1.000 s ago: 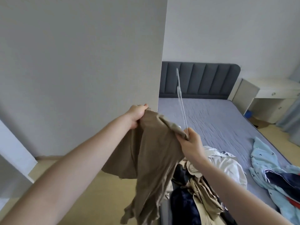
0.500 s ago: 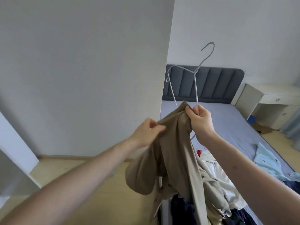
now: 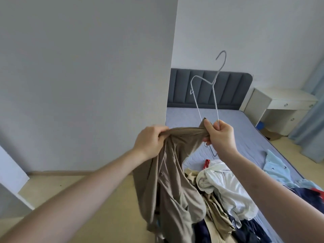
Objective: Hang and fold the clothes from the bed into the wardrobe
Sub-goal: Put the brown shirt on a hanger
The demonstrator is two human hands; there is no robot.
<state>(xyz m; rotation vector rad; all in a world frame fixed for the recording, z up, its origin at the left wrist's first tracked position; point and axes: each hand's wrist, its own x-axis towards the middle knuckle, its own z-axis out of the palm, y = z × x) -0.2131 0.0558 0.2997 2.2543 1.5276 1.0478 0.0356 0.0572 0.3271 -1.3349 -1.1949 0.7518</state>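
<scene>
1. I have the brown garment (image 3: 168, 172) held up in front of me, over the foot end of the bed (image 3: 236, 130), its top edge stretched between my two hands and the rest hanging down slack.
2. My left hand (image 3: 150, 141) is clenched on a bunch of the cloth at one end of that edge.
3. My right hand (image 3: 220, 135) pinches the other end of the edge and grips the wire hanger (image 3: 206, 88) with it; the hook points up and the hanger's lower corner shows just below that hand.
4. I judge the garment light, soft and floppy, with no stiffness of its own. It should sag wherever I let go, so the neck or shoulder seams look like the places to hold while I feed the hanger in.
5. The hanger looks thin and springy. I expect it to twist in a one-handed grip, and its small side notch could snag the fabric.
6. Under my arms lies the pile (image 3: 220, 199) of remaining clothes: white, tan and dark pieces mixed together. A light blue garment (image 3: 278, 169) lies apart, nearer the right edge of the bed.
7. The hanging tail touches or nearly touches the pile; I cannot tell which, and it may drag something along.
8. A grey wall (image 3: 87, 76) stands close on my left, the headboard (image 3: 228, 88) and a white desk (image 3: 284, 104) beyond. The wardrobe itself I cannot make out.
</scene>
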